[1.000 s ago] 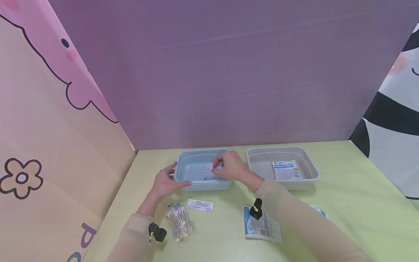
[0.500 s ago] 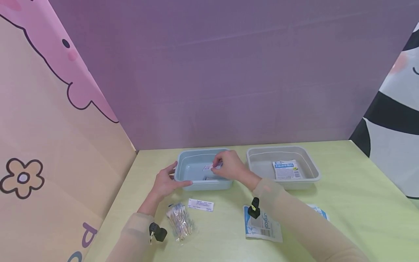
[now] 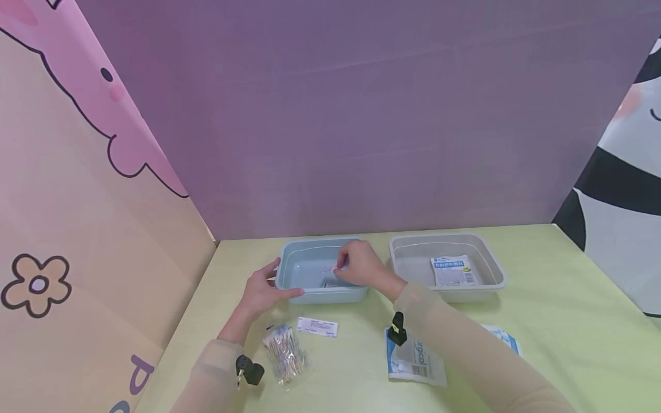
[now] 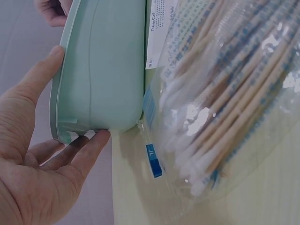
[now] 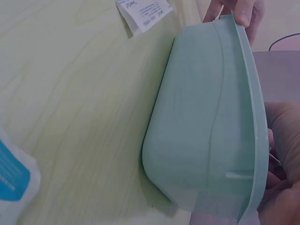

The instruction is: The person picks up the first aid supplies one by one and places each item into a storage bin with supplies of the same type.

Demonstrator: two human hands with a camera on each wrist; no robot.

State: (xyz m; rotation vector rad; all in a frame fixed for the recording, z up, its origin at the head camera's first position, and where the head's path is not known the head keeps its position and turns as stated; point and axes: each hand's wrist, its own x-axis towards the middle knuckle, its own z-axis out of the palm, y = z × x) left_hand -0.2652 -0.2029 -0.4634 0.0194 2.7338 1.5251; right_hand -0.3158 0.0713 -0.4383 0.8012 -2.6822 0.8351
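Observation:
My left hand point(image 3: 262, 291) grips the left end of a light blue-green plastic basin point(image 3: 335, 296), its thumb along the front rim and its fingers against the side. Over the inside of that basin, my right hand point(image 3: 361, 265) pinches a small white printed packet point(image 3: 328, 269), which looks like a wrapped adhesive bandage. Another dark-edged piece point(image 3: 333, 285) lies on the basin floor, partly hidden by the front wall. A similar white packet point(image 3: 317, 327) lies on the table in front. In the right wrist view, the basin wall point(image 5: 201, 117) hides most of the right fingers.
A grey basin point(image 3: 413, 269) with a blue-and-white packet point(image 3: 453, 271) in it stands to the right. Nearer the front lie a clear bag of cotton swabs point(image 3: 285, 353), a "surgical" packet point(image 3: 415, 361) and another blue-white packet point(image 3: 503, 338), partly behind the right arm.
The right wrist and forearm have shifted slightly left, and the pinched packet has tilted and shows less of its face. The left hand stays on the basin. The view has tipped slightly.

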